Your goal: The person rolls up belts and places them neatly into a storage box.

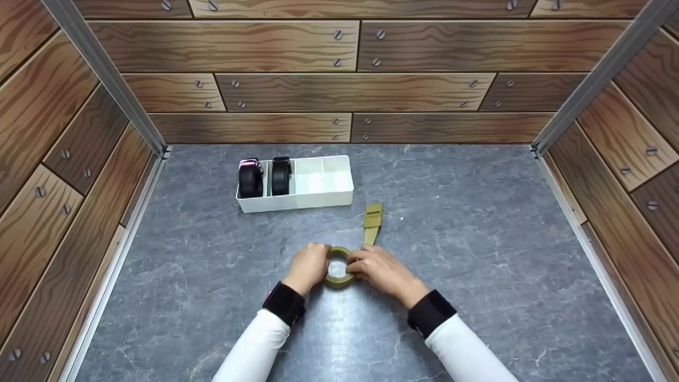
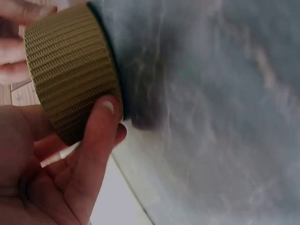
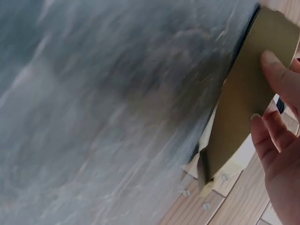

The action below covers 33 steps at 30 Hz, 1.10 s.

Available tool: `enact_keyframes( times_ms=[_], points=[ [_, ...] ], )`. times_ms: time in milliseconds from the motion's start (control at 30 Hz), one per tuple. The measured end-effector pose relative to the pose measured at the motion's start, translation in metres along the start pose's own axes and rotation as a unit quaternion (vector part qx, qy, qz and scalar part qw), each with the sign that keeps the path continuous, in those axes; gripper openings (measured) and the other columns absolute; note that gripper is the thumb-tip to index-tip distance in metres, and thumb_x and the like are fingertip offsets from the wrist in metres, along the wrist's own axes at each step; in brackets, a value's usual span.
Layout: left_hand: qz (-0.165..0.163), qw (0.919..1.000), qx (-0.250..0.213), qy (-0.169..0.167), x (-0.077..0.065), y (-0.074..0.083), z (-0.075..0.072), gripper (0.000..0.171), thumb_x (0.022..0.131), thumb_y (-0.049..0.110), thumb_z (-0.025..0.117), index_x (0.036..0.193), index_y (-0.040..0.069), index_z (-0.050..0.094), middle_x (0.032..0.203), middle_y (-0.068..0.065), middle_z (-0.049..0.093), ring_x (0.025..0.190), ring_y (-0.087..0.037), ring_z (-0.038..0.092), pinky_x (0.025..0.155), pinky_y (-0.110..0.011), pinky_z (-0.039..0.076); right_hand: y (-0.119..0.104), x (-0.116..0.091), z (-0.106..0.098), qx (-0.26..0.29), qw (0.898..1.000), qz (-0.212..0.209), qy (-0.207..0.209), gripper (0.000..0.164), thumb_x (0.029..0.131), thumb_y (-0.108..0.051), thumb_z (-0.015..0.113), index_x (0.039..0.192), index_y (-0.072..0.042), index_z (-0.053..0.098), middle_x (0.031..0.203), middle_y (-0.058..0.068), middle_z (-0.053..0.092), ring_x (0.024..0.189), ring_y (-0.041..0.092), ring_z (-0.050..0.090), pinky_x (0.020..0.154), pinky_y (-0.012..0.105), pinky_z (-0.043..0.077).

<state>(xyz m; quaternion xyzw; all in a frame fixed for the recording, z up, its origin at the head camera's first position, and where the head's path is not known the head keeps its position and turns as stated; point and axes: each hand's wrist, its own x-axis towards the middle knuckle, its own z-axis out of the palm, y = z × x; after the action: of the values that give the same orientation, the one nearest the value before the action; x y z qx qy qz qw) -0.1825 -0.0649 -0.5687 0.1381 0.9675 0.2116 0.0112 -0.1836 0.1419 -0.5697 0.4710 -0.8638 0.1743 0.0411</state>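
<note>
A gold-olive belt (image 1: 339,283) is wound into a round coil on the grey surface between my two hands. From its far right side a loose strip runs away from me to a flat buckle-like end (image 1: 373,215). My left hand (image 1: 309,265) grips the coil's left side, the thumb lying along its ribbed outer face (image 2: 70,65) in the left wrist view. On the opposite side my right hand (image 1: 383,271) pinches the belt, with fingers reaching over the rim into the ring. The right wrist view shows a smooth stretch of the belt (image 3: 243,93) beside the thumb and fingertips.
Beyond the hands, slightly left, stands a white divided box (image 1: 324,199). Its two left compartments hold a black rolled belt (image 1: 250,180) and another black rolled belt (image 1: 280,178). Wood-patterned walls (image 1: 286,93) enclose the grey marbled surface (image 1: 477,228) at the back and sides.
</note>
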Motion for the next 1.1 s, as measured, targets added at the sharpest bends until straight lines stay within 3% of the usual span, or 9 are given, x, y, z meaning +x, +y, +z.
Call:
enact_keyframes(
  times_ms=[233, 333, 433, 500, 600, 833, 967, 1100],
  points=[
    [0.055, 0.9965, 0.063, -0.003, 0.0024, 0.0019, 0.0006, 0.017, 0.085, 0.002, 0.06, 0.089, 0.013, 0.072, 0.086, -0.01, 0.07, 0.077, -0.031, 0.067, 0.062, -0.045, 0.053, 0.0004, 0.0012, 0.0012, -0.019, 0.999, -0.019, -0.019, 0.023, 0.08, -0.021, 0.078, 0.102, -0.017, 0.077, 0.112, -0.001, 0.066, 0.098, 0.018, 0.057, 0.089, 0.035, 0.046],
    [0.037, 0.9973, 0.062, 0.012, 0.0006, 0.0037, 0.0025, 0.01, 0.085, 0.004, 0.062, 0.089, 0.009, 0.07, 0.084, -0.013, 0.068, 0.075, -0.034, 0.066, 0.061, -0.047, 0.053, -0.0014, 0.0013, 0.0009, -0.022, 0.999, -0.013, -0.025, 0.019, 0.08, -0.024, 0.077, 0.099, -0.018, 0.077, 0.104, -0.003, 0.066, 0.093, 0.017, 0.055, 0.084, 0.035, 0.046],
    [-0.003, 0.9993, 0.028, 0.025, -0.0019, 0.0045, 0.0037, 0.002, 0.085, 0.006, 0.065, 0.083, 0.004, 0.066, 0.081, -0.016, 0.068, 0.073, -0.037, 0.066, 0.06, -0.048, 0.052, -0.0023, 0.001, 0.0007, -0.017, 1.0, 0.003, -0.026, 0.016, 0.082, -0.024, 0.077, 0.096, -0.019, 0.077, 0.099, -0.005, 0.064, 0.087, 0.016, 0.052, 0.079, 0.034, 0.045],
    [-0.017, 0.9994, 0.005, 0.029, -0.0029, 0.0043, 0.0037, 0.006, 0.084, 0.006, 0.067, 0.08, 0.002, 0.064, 0.079, -0.018, 0.067, 0.072, -0.038, 0.066, 0.06, -0.049, 0.052, -0.0024, 0.0007, 0.0003, -0.011, 0.999, 0.012, -0.027, 0.014, 0.083, -0.024, 0.076, 0.097, -0.019, 0.077, 0.098, -0.005, 0.064, 0.086, 0.016, 0.051, 0.077, 0.033, 0.046],
    [-0.011, 0.9996, -0.013, 0.022, -0.0025, 0.0025, 0.0029, 0.006, 0.082, 0.004, 0.066, 0.077, 0.001, 0.064, 0.078, -0.017, 0.067, 0.071, -0.037, 0.066, 0.061, -0.047, 0.052, -0.0011, 0.0, -0.0003, 0.004, 0.999, 0.019, -0.027, 0.016, 0.083, -0.021, 0.076, 0.099, -0.017, 0.077, 0.103, -0.002, 0.065, 0.091, 0.016, 0.053, 0.08, 0.034, 0.047],
    [0.041, 0.999, 0.013, -0.015, 0.0045, -0.0018, -0.0003, 0.009, 0.09, 0.008, 0.063, 0.082, 0.009, 0.068, 0.085, -0.011, 0.07, 0.078, -0.03, 0.067, 0.067, -0.044, 0.053, 0.004, -0.0026, 0.0005, 0.019, 0.999, 0.019, -0.032, 0.024, 0.081, -0.018, 0.077, 0.104, -0.015, 0.076, 0.122, 0.004, 0.063, 0.11, 0.02, 0.053, 0.093, 0.035, 0.048],
    [0.049, 0.9984, 0.029, 0.01, 0.0032, -0.0012, 0.0034, 0.005, 0.09, 0.012, 0.065, 0.091, 0.008, 0.069, 0.085, -0.012, 0.068, 0.076, -0.031, 0.066, 0.065, -0.044, 0.053, 0.0025, -0.002, 0.0026, 0.018, 0.999, 0.021, -0.04, 0.021, 0.082, -0.02, 0.076, 0.103, -0.014, 0.076, 0.115, 0.002, 0.063, 0.107, 0.019, 0.052, 0.09, 0.034, 0.049],
    [0.012, 0.999, 0.004, 0.042, -0.0021, 0.0026, 0.0054, 0.008, 0.082, 0.009, 0.071, 0.087, 0.005, 0.065, 0.08, -0.013, 0.067, 0.072, -0.034, 0.066, 0.062, -0.046, 0.052, -0.0008, -0.0011, 0.0022, 0.008, 0.999, 0.028, -0.043, 0.02, 0.083, -0.024, 0.076, 0.1, -0.014, 0.076, 0.107, 0.0, 0.062, 0.102, 0.019, 0.051, 0.085, 0.034, 0.05]
  ],
)
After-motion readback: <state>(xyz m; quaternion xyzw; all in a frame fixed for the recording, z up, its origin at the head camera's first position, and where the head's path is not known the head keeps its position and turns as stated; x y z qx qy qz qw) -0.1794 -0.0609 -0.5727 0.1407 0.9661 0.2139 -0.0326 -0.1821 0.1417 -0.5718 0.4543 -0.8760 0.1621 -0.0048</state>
